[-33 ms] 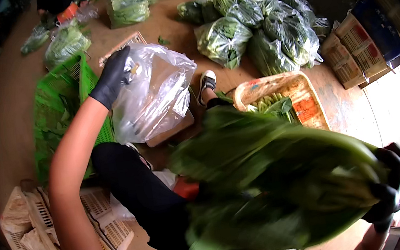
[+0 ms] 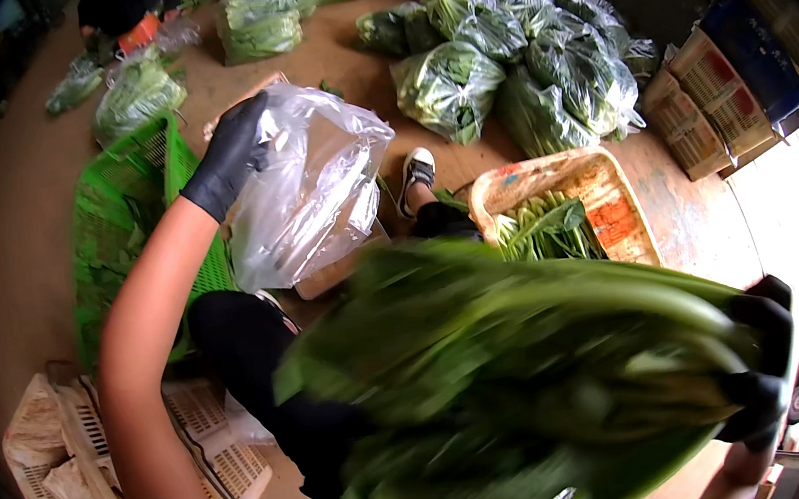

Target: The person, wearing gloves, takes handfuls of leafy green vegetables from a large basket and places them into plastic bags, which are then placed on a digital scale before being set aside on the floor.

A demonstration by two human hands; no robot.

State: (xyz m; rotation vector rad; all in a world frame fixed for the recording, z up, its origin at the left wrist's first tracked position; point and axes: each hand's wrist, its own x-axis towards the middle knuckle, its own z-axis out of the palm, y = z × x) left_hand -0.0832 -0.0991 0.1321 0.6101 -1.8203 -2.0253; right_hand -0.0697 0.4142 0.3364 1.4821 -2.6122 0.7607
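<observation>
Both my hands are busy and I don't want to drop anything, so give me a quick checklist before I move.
1. Left hand gripping the clear bag: ok, held near its top.
2. Right hand around the leafy greens: ok, held at the stem end.
3. One hand free: not ok, both are occupied.
4. Leaves undamaged: cannot tell, they're blurred.
5. Cream tub upright: ok, with cut greens inside.
6. Shoe apart from the tub: ok, it's to the tub's left.

The bare left arm (image 2: 142, 344) bends, its black-gloved left hand (image 2: 231, 156) clenched; the gloved right hand (image 2: 767, 342) grips tightly.
</observation>
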